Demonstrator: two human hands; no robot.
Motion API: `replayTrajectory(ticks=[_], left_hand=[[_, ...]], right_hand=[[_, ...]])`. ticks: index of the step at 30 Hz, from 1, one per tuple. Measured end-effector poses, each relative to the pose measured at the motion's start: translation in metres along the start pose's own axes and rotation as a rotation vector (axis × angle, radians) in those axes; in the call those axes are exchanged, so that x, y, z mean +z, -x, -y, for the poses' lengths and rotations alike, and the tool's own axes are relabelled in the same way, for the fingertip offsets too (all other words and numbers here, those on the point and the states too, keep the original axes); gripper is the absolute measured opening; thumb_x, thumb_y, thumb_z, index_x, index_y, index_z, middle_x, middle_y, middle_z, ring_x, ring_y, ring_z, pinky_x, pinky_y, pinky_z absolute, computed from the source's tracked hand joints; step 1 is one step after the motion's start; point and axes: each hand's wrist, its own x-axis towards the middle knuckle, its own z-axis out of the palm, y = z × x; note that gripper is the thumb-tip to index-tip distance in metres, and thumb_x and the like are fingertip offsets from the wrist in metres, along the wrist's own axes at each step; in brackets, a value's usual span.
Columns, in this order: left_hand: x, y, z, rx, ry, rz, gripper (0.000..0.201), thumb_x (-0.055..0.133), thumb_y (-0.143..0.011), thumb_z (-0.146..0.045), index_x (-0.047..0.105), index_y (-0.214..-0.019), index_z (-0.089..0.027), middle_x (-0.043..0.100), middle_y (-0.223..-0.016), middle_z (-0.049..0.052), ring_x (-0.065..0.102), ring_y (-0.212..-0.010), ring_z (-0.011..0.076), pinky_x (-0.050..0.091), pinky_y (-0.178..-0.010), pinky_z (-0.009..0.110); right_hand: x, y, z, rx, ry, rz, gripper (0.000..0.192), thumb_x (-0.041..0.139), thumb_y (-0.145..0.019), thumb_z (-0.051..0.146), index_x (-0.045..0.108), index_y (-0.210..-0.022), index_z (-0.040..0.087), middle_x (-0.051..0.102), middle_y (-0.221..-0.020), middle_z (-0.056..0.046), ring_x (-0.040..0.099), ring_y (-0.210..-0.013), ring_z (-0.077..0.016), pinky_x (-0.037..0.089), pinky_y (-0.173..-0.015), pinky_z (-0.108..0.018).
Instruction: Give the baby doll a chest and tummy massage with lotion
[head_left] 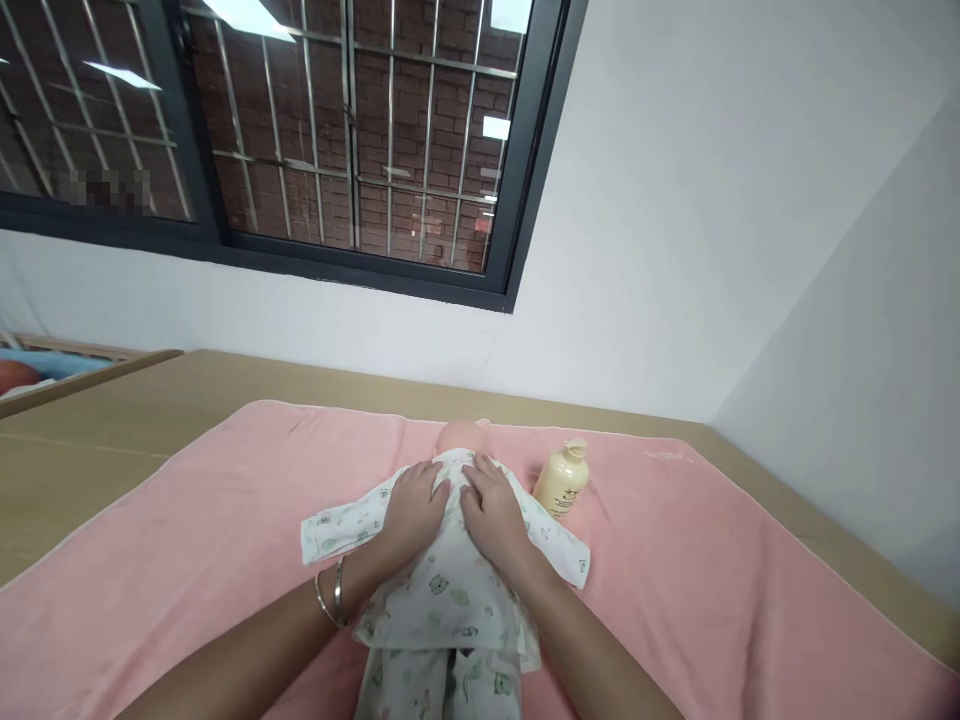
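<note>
Centrally, a baby doll (459,437) in a printed white garment (444,580) lay on its back on the pink towel (187,560). Left hand (415,505) and right hand (493,508) lay flat, fingers spread, pressing on its chest, grasping nothing. Cream pump bottle (562,480) stood just beside the doll's arm. Bangles (331,597) on left wrist.

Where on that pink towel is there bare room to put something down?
Wide bare pink towel left of the doll, and right beyond the bottle. Crowded in the middle: left hand and right hand press the doll's chest.
</note>
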Motion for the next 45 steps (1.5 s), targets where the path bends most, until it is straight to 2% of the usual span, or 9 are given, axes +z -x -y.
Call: replayTrajectory(ticks=[7, 11, 14, 17, 22, 28, 34, 38, 45], left_hand=[[-0.031, -0.007, -0.045, -0.171, 0.626, 0.165, 0.040, 0.047, -0.093, -0.048, 0.074, -0.107, -0.022, 0.072, -0.131, 0.009, 0.058, -0.132, 0.0309, 0.040, -0.118, 0.049], [-0.031, -0.024, -0.090, -0.387, 1.245, 0.347, 0.041, 0.044, -0.095, -0.043, 0.071, -0.108, -0.015, 0.071, -0.130, 0.018, 0.063, -0.128, 0.0278, 0.045, -0.114, 0.042], [-0.019, -0.044, -0.124, -0.629, 1.551, 0.476, 0.055, 0.037, -0.099, -0.048, 0.061, -0.128, -0.008, 0.061, -0.141, 0.026, 0.065, -0.127, 0.0287, 0.052, -0.107, 0.041], [-0.004, -0.061, -0.154, -0.816, 1.638, 0.457, 0.064, 0.032, -0.101, -0.047, 0.047, -0.141, 0.000, 0.056, -0.142, 0.031, 0.065, -0.126, 0.0291, 0.058, -0.095, 0.036], [0.009, -0.072, -0.187, -0.942, 1.681, 0.465, 0.054, 0.032, -0.104, -0.042, 0.051, -0.138, -0.004, 0.066, -0.129, 0.024, 0.072, -0.108, 0.0277, 0.061, -0.085, 0.038], [0.013, -0.077, -0.186, -0.975, 1.737, 0.560, 0.052, 0.029, -0.104, -0.040, 0.059, -0.126, -0.004, 0.072, -0.114, 0.020, 0.074, -0.095, 0.0299, 0.061, -0.084, 0.044], [-0.002, -0.063, -0.176, -0.977, 1.787, 0.550, 0.049, 0.030, -0.105, -0.039, 0.059, -0.125, -0.005, 0.072, -0.112, 0.019, 0.074, -0.099, 0.0283, 0.060, -0.089, 0.041], [-0.034, -0.034, -0.168, -0.768, 1.851, 0.682, 0.052, 0.030, -0.105, -0.046, 0.062, -0.127, -0.012, 0.072, -0.115, 0.016, 0.071, -0.109, 0.0292, 0.054, -0.102, 0.046], [-0.087, 0.006, -0.147, -0.626, 1.681, 0.556, 0.062, 0.029, -0.103, -0.058, 0.050, -0.148, -0.020, 0.060, -0.147, 0.013, 0.052, -0.140, 0.0274, 0.044, -0.115, 0.045]], right_hand=[[-0.080, -0.009, 0.005, -0.017, -0.093, -0.345, 0.045, 0.047, -0.093, 0.022, 0.069, -0.131, 0.020, 0.055, -0.152, -0.011, 0.046, -0.145, -0.0278, 0.038, -0.121, -0.051], [-0.117, -0.011, -0.007, 0.071, -0.016, -0.387, 0.047, 0.045, -0.093, 0.025, 0.068, -0.133, 0.016, 0.053, -0.153, -0.013, 0.043, -0.147, -0.0297, 0.034, -0.122, -0.053], [-0.129, -0.013, -0.015, 0.188, 0.006, -0.347, 0.055, 0.042, -0.093, 0.025, 0.058, -0.145, 0.012, 0.056, -0.150, -0.016, 0.048, -0.143, -0.0308, 0.039, -0.119, -0.050], [-0.130, -0.015, -0.018, 0.223, -0.009, -0.321, 0.060, 0.038, -0.095, 0.024, 0.048, -0.153, 0.014, 0.057, -0.149, -0.014, 0.056, -0.137, -0.0288, 0.047, -0.110, -0.044], [-0.120, -0.022, -0.019, 0.238, 0.229, -0.207, 0.048, 0.036, -0.096, 0.017, 0.061, -0.136, 0.007, 0.062, -0.141, -0.020, 0.053, -0.137, -0.0305, 0.041, -0.114, -0.043], [-0.115, -0.025, -0.024, 0.206, 0.387, -0.066, 0.042, 0.031, -0.102, 0.021, 0.070, -0.113, 0.010, 0.072, -0.118, -0.020, 0.058, -0.128, -0.0315, 0.032, -0.117, -0.050], [-0.109, -0.027, -0.017, 0.198, 0.378, -0.094, 0.047, 0.034, -0.102, 0.025, 0.064, -0.133, 0.006, 0.063, -0.139, -0.023, 0.047, -0.142, -0.0351, 0.023, -0.122, -0.060], [-0.091, -0.009, 0.020, 0.046, 0.195, -0.145, 0.052, 0.028, -0.106, 0.031, 0.055, -0.146, 0.013, 0.053, -0.153, -0.016, 0.036, -0.151, -0.0310, 0.016, -0.127, -0.059], [-0.051, 0.061, 0.089, -0.393, 0.119, -0.117, 0.084, 0.039, -0.104, 0.052, -0.002, -0.166, 0.014, 0.005, -0.172, -0.013, 0.003, -0.157, -0.0404, 0.021, -0.124, -0.066]])
